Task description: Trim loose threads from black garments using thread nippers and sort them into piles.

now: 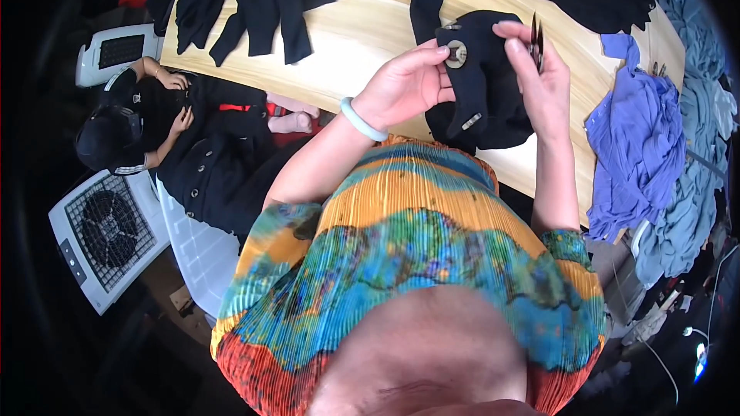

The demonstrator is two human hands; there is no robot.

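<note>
A black garment point(496, 69) is held up over the light wood table in front of me. My left hand point(408, 85), with a pale bracelet at the wrist, grips its left edge, the thumb by a large pale-rimmed button point(457, 54). Lower on the same edge sits another button point(471, 121), seen at a slant. In my right hand point(547, 88) is a pair of dark thread snips point(536, 37), blades pointing up and away. The right thumb and forefinger are close to the cloth's right side; whether they pinch it I cannot tell.
More black garments point(274, 0) lie along the far side of the table point(347, 38). Purple-blue clothing point(636, 135) is heaped at the right. To my left, another person's hands point(181, 100) work on a black buttoned garment point(202, 177), near a white fan unit point(112, 219).
</note>
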